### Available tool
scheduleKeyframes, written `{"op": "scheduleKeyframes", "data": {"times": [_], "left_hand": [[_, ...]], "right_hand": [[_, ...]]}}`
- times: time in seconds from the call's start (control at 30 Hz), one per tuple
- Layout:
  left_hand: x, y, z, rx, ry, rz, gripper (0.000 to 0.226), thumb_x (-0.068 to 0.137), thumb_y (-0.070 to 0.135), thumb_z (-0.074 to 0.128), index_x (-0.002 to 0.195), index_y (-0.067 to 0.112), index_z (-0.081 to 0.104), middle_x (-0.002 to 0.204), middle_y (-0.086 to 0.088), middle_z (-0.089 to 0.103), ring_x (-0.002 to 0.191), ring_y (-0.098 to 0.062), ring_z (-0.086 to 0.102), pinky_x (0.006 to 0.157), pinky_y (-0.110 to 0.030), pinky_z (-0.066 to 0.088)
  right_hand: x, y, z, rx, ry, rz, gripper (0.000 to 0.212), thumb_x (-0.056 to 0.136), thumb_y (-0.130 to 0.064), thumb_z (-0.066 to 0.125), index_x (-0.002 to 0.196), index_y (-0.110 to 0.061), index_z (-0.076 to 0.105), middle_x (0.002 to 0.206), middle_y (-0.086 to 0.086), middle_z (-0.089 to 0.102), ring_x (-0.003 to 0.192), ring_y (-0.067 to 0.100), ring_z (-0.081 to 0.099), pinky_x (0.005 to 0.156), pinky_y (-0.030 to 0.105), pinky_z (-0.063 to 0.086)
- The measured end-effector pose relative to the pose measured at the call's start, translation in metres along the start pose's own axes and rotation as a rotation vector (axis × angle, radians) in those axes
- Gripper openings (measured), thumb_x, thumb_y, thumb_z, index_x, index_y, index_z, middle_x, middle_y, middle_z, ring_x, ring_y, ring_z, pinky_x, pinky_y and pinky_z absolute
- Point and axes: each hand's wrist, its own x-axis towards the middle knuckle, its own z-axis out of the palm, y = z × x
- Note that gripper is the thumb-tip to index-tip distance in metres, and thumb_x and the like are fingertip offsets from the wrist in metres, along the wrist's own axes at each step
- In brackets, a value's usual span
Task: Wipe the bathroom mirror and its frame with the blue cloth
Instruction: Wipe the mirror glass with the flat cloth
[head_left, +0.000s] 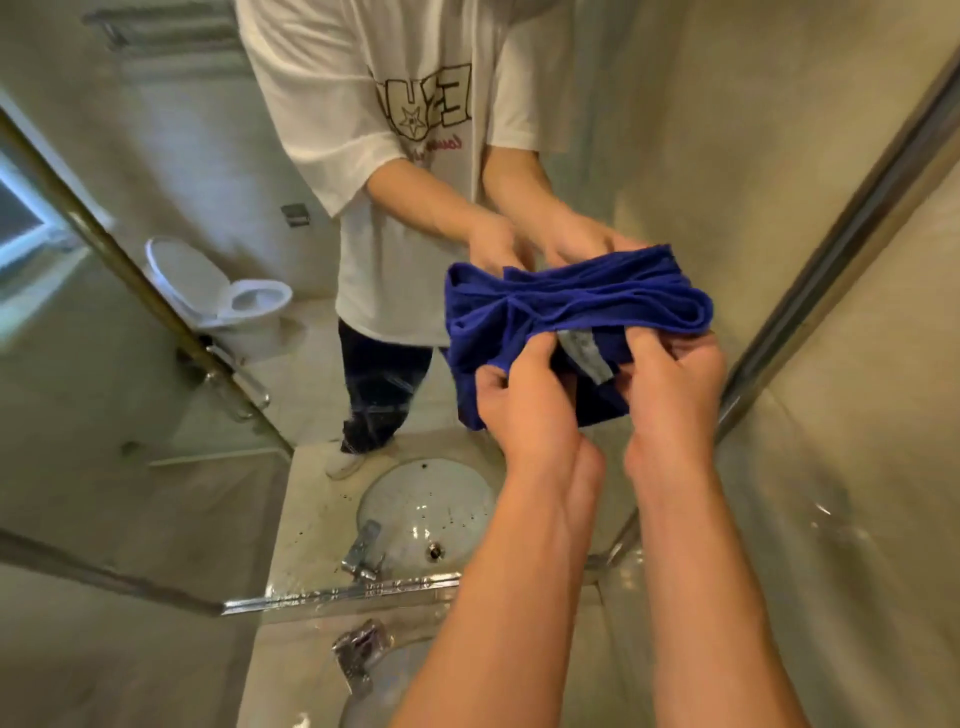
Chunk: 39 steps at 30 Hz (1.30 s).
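- The blue cloth (576, 306) carries a grey sewn-in label (584, 355); whatever is printed on it is too small and blurred to read
- In the mirror (218, 182) the person's white T-shirt (322, 83) shows large outlined block letters around a star, reversed by the reflection and not legible as a word, with a line of pink script beneath that is also unreadable
- Both forearms reach forward and up from the bottom edge, side by side, wrists close together, over the basin
- The left hand (524, 400) pinches the cloth's lower edge, thumb in front and fingers curled behind the fabric, just left of the label
- The right hand (670, 384) grips the same edge just right of the label, fingertips pressing into the folds
- The cloth is bunched and folded in several layers (one rolled loop sticks out to the right), held in the air between the hands in front of the mirror glass; I cannot tell whether it touches the glass
- The chrome frame (332, 595) runs along the mirror's lower edge, with another strip rising at the right
- Below, a chrome tap (358, 657) sits by the sink (374, 696), both doubled in the reflection
- A white toilet (244, 306) and a glass door's metal handle (244, 384) appear reflected at left
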Motion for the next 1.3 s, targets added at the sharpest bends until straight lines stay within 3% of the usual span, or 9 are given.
{"op": "scheduleKeyframes", "data": {"times": [0.17,0.37,0.57,0.67,0.77,0.83,0.93,1.1,1.3], "left_hand": [[0.013,0.025,-0.020,-0.007,0.011,-0.062,0.028,0.083,-0.002,0.065,0.081,0.020,0.047,0.067,0.001,0.055,0.053,-0.008,0.048,0.053,-0.022,0.042],[0.036,0.080,-0.072,0.094,0.045,0.099,0.023,0.083,-0.002,0.064,0.087,0.020,0.056,0.083,-0.002,0.062,0.072,-0.013,0.056,0.062,-0.024,0.046],[0.062,0.153,-0.128,0.103,0.147,0.263,0.025,0.084,0.000,0.058,0.099,0.019,0.062,0.081,0.001,0.066,0.068,-0.011,0.058,0.058,-0.024,0.047],[0.068,0.185,-0.149,0.121,0.197,0.331,0.024,0.084,-0.001,0.057,0.098,0.018,0.060,0.073,0.005,0.063,0.060,-0.006,0.058,0.054,-0.021,0.047],[0.068,0.191,-0.155,0.119,0.187,0.330,0.022,0.085,0.000,0.057,0.097,0.018,0.060,0.075,0.005,0.062,0.060,-0.006,0.058,0.055,-0.021,0.048],[0.068,0.184,-0.152,0.113,0.179,0.308,0.021,0.085,0.001,0.058,0.095,0.019,0.058,0.075,0.004,0.062,0.062,-0.008,0.056,0.056,-0.022,0.047],[0.069,0.172,-0.149,0.074,0.134,0.213,0.021,0.085,0.000,0.061,0.093,0.019,0.058,0.075,0.003,0.063,0.062,-0.008,0.055,0.054,-0.022,0.044],[0.070,0.178,-0.167,0.089,0.035,0.101,0.019,0.085,0.000,0.065,0.092,0.016,0.056,0.093,-0.009,0.064,0.083,-0.020,0.058,0.070,-0.030,0.048],[0.085,0.235,-0.208,0.120,0.092,0.126,0.017,0.084,0.004,0.068,0.090,0.020,0.064,0.099,-0.013,0.072,0.087,-0.022,0.065,0.086,-0.038,0.055]], "right_hand": [[-0.024,0.005,0.025,-0.089,0.021,0.018,0.027,0.079,-0.023,0.066,0.105,-0.020,0.065,0.096,-0.004,0.074,0.089,0.011,0.070,0.084,0.042,0.056],[-0.073,0.040,0.078,-0.140,-0.021,0.117,0.036,0.073,-0.029,0.063,0.106,-0.014,0.065,0.095,0.000,0.074,0.092,0.020,0.070,0.086,0.052,0.055],[-0.139,0.066,0.144,-0.164,-0.183,0.173,0.038,0.073,-0.033,0.061,0.098,-0.004,0.062,0.088,0.000,0.070,0.080,0.017,0.063,0.076,0.046,0.056],[-0.167,0.073,0.168,-0.118,-0.282,0.277,0.036,0.072,-0.037,0.064,0.098,-0.012,0.063,0.089,0.002,0.072,0.079,0.016,0.064,0.076,0.046,0.057],[-0.167,0.072,0.165,-0.050,-0.333,0.332,0.006,0.083,-0.015,0.068,0.089,-0.015,0.067,0.081,-0.001,0.072,0.077,0.013,0.067,0.073,0.033,0.059],[-0.159,0.065,0.154,-0.018,-0.309,0.343,0.013,0.085,-0.002,0.067,0.084,-0.015,0.065,0.073,-0.004,0.069,0.071,0.010,0.066,0.065,0.023,0.056],[-0.155,0.060,0.142,-0.073,-0.221,0.225,0.019,0.085,-0.005,0.068,0.095,-0.020,0.066,0.078,-0.007,0.072,0.074,0.008,0.069,0.069,0.025,0.058],[-0.170,0.059,0.151,-0.069,-0.149,0.183,0.025,0.088,-0.010,0.067,0.113,-0.013,0.063,0.097,-0.001,0.071,0.090,0.011,0.071,0.077,0.027,0.059],[-0.216,0.075,0.198,-0.078,-0.200,0.182,0.019,0.089,-0.012,0.068,0.108,-0.016,0.066,0.092,-0.003,0.073,0.085,0.011,0.072,0.072,0.025,0.058]]}}
